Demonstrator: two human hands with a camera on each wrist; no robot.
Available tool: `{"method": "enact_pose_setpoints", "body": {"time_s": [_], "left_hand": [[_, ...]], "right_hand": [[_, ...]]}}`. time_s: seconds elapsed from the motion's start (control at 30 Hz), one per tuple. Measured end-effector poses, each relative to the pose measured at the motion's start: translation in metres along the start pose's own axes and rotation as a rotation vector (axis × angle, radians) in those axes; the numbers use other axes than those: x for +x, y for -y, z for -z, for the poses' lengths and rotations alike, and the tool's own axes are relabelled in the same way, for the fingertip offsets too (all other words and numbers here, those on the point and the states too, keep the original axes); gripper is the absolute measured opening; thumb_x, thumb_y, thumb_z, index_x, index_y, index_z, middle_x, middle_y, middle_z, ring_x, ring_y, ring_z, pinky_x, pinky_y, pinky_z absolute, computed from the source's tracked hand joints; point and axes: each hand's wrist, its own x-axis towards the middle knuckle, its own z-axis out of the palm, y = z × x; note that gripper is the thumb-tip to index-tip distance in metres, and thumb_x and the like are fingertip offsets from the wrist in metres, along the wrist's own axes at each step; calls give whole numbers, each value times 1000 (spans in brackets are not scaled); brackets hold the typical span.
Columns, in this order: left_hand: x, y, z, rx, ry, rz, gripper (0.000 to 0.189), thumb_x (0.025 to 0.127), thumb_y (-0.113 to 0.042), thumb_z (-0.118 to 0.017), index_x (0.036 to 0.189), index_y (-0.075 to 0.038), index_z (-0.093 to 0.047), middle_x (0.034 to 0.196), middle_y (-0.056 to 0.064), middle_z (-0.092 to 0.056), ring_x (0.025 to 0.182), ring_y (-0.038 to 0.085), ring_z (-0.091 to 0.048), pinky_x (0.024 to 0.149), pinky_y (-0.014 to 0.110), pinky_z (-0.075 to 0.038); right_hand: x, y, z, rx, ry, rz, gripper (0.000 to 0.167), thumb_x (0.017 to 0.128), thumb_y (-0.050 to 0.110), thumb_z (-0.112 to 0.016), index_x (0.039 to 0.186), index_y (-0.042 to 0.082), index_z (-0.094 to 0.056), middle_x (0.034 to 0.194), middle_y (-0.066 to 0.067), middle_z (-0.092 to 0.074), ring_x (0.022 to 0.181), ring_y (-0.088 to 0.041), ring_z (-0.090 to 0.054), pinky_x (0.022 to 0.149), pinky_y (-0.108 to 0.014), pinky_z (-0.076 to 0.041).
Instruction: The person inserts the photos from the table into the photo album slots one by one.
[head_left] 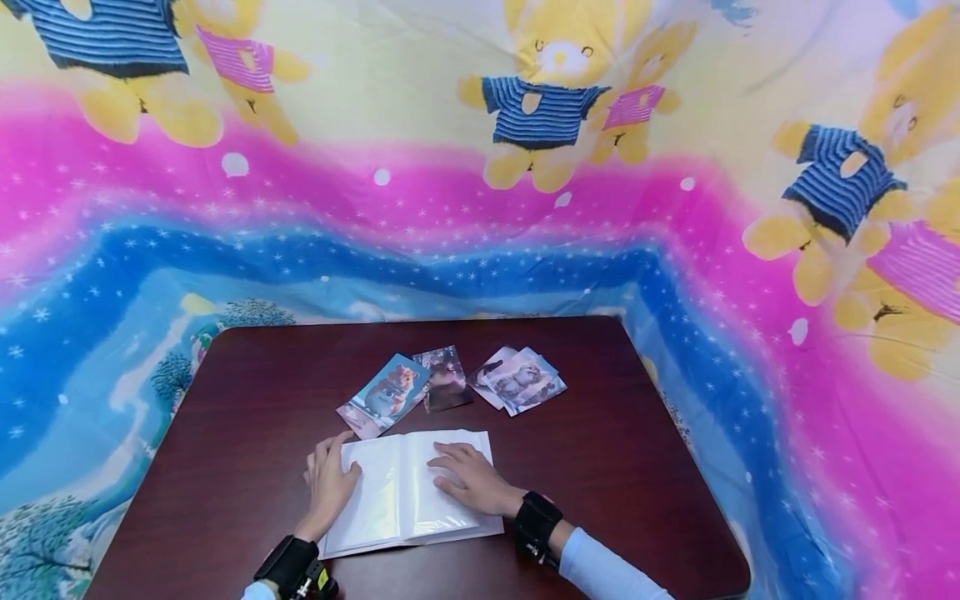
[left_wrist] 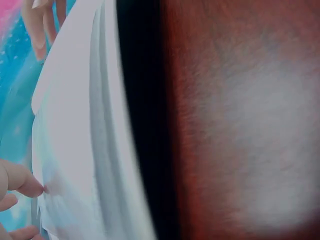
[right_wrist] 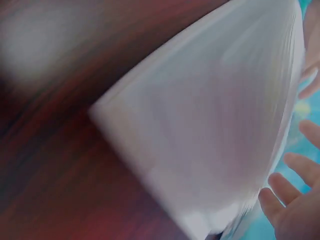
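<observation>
An album with white pages and shiny clear sleeves lies open on the table, its spine running away from me. My left hand rests at the album's left edge, thumb touching the page in the left wrist view, where the hand is partly cut off. My right hand lies over the right page with its fingers spread and relaxed. In the right wrist view that hand shows loosely bent fingers beside the blurred album. Neither hand holds a card.
Beyond the album lie a teal card with a bear picture over a pinkish one, a dark pink-toned card, and a small overlapping pile of pale cards. The dark brown table is bordered by a patterned cloth.
</observation>
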Motion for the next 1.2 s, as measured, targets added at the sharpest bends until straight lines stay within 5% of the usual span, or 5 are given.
{"method": "enact_pose_setpoints", "body": {"time_s": [0.23,0.4,0.57,0.87,1.2], "left_hand": [[19,-4,0,89,41,-91,44,83,3,-60,127,0,-60,121,28,-49,111,49,-40,82,61,-29],[51,-6,-8,101,65,-72,34,94,-7,-58,127,3,-60,121,28,-53,111,47,-42,84,60,-29],[78,-3,-16,168,71,-121,44,98,-15,-62,135,8,-51,130,31,-51,122,48,-42,92,64,-30],[85,-1,-22,272,191,-97,63,92,-16,-72,139,11,-41,128,37,-47,114,52,-40,89,68,-30],[103,-2,-24,167,92,-164,62,87,2,-71,141,8,-40,120,38,-46,106,51,-40,80,64,-34]], "right_hand": [[-22,-22,-3,-62,-24,-30,40,102,26,-56,139,13,-56,155,-10,-38,136,-30,-38,105,-55,-36],[-26,-22,-7,-22,-67,-60,41,102,26,-55,141,13,-54,159,-9,-32,136,-30,-39,106,-53,-36],[-28,-22,-5,46,-100,-120,40,104,27,-52,142,16,-53,159,-6,-31,135,-28,-41,106,-52,-37],[-36,-24,-6,82,-111,-107,34,104,25,-52,135,13,-59,154,-11,-38,131,-30,-46,101,-54,-40],[-36,-31,0,86,-110,-127,33,104,26,-51,134,13,-59,151,-12,-41,130,-31,-45,102,-56,-38]]}}
